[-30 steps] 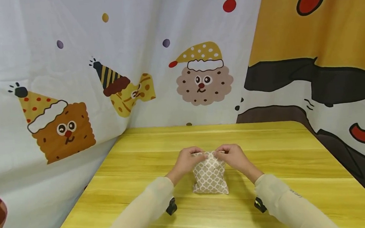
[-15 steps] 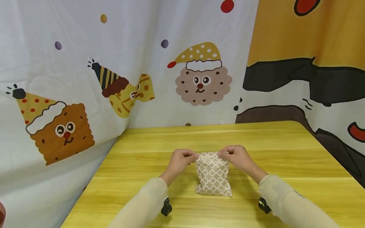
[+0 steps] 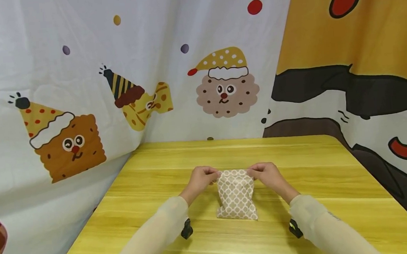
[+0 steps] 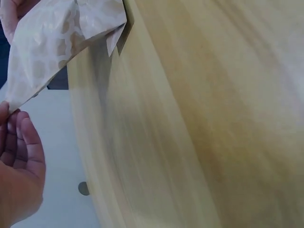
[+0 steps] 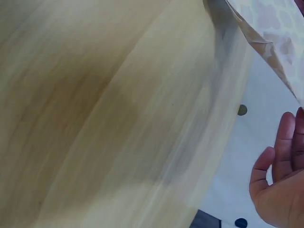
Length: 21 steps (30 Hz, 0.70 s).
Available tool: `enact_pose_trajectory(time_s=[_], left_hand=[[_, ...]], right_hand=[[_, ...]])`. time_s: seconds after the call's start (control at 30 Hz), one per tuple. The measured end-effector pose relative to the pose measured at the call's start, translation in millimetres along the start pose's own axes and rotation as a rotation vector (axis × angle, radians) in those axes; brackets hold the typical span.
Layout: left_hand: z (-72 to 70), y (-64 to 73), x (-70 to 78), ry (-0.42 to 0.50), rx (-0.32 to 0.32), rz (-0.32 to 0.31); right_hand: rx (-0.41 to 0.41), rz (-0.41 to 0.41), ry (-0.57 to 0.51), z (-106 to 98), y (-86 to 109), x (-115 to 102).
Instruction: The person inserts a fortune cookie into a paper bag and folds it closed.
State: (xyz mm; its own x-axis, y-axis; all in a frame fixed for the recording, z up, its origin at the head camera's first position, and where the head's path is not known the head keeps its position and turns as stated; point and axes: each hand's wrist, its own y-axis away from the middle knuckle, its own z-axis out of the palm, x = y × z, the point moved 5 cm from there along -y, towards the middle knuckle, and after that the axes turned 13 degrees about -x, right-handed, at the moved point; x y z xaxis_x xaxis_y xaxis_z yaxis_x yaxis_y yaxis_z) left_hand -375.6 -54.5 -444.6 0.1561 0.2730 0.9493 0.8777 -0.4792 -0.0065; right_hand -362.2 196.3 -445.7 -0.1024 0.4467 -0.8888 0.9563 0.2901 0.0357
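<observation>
A small beige bag (image 3: 236, 196) with a white lattice pattern hangs at the middle of the head view, its bottom edge at or just above the table. My left hand (image 3: 199, 180) pinches its top left corner between thumb and fingers. At the top right corner, my right hand (image 3: 269, 176) pinches the same edge, which is drawn straight between the two. In the left wrist view the bag (image 4: 45, 45) slants down to the left hand (image 4: 23, 156), whose other fingers are loosely curled. The right wrist view shows part of the bag (image 5: 278, 28) above the right hand (image 5: 282, 175). Whatever the bag contains is hidden.
A yellow wood-grain table (image 3: 150, 179) with rounded corners lies beneath both hands. Behind it and at the sides hangs a white curtain (image 3: 166, 22) printed with cartoon biscuits. Black wrist devices (image 3: 187, 229) sit under the sleeves.
Both hands have slid apart along the bag's top edge, from near its middle to the two corners. The top edge has become straighter and wider, and the bag has shifted slightly.
</observation>
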Motion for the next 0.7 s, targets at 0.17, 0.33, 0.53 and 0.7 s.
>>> enact_pose_trajectory(time_s=[0.17, 0.33, 0.53, 0.7], left_hand=[[0.6, -10.9, -11.1, -0.027, 0.013, -0.082], [2.5, -15.4, -20.8, -0.065, 0.013, -0.127], [1.3, -13.9, -26.6, -0.097, 0.008, -0.108], [-9.0, -9.6, -31.2, -0.124, 0.029, -0.119]], right_hand=[[-0.021, 0.072, -0.036, 7.3, -10.1, 11.6], [-0.039, 0.123, -0.109, 15.7, -16.9, 25.1], [-0.091, 0.123, -0.134, 19.6, -13.4, 32.1], [-0.089, 0.089, -0.002, 5.9, -3.5, 33.4]])
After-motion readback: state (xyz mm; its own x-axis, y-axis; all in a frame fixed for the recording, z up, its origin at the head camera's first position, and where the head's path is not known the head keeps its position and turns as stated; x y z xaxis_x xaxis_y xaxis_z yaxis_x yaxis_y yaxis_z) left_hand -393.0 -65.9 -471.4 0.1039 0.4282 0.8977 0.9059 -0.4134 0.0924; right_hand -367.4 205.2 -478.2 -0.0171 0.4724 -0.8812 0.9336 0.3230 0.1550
